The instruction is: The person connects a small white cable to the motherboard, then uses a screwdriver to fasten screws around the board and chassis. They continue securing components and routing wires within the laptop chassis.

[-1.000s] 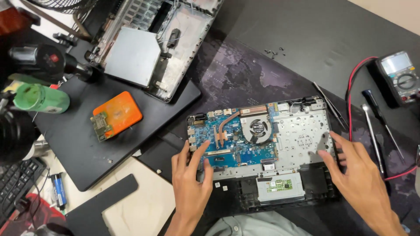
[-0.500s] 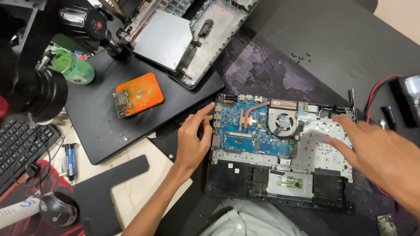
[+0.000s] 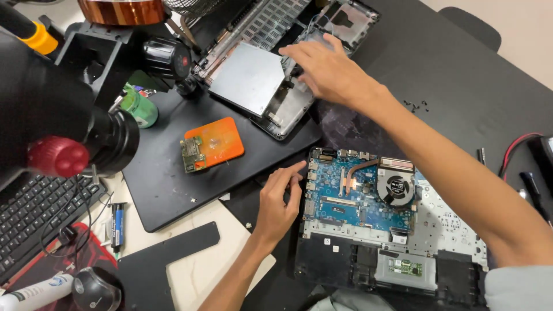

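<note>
1. Black matting [image 3: 461, 75] covers the bench I am looking down on, with a pale wall edge at the top right corner.
2. My left hand [image 3: 277, 201] rests open and flat, fingertips touching the left edge of the opened laptop base with its blue circuit board and round black fan [image 3: 368, 201]; it grips nothing, only steadies.
3. My right hand [image 3: 325, 69] reaches across to the second, grey stripped laptop shell [image 3: 271, 86] at the top of the bench. Its fingers are curled loosely over the shell's inner edge; whether they pinch anything there I cannot tell, as the knuckles hide the tips.
4. To do this well, I judge the left hand should keep the blue board's chassis from sliding while the right works with fingertips only, clear of the loose wires in the shell.
5. My forearm passes over the small black screws [image 3: 416, 105] scattered on the mat; I would lift the elbow so none get swept away.
6. Packages and labels: a green round canister [image 3: 140, 109] stands beside the black microscope stand [image 3: 98, 57]; a blue-and-black marker-like tube [image 3: 117, 224] lies by the black keyboard [image 3: 29, 219]; a white tube with a printed label [image 3: 31, 291] sits at the bottom left.
7. An orange rectangular pad carrying a small green circuit module [image 3: 213, 144] lies on the black laptop lid [image 3: 173, 167].
</note>
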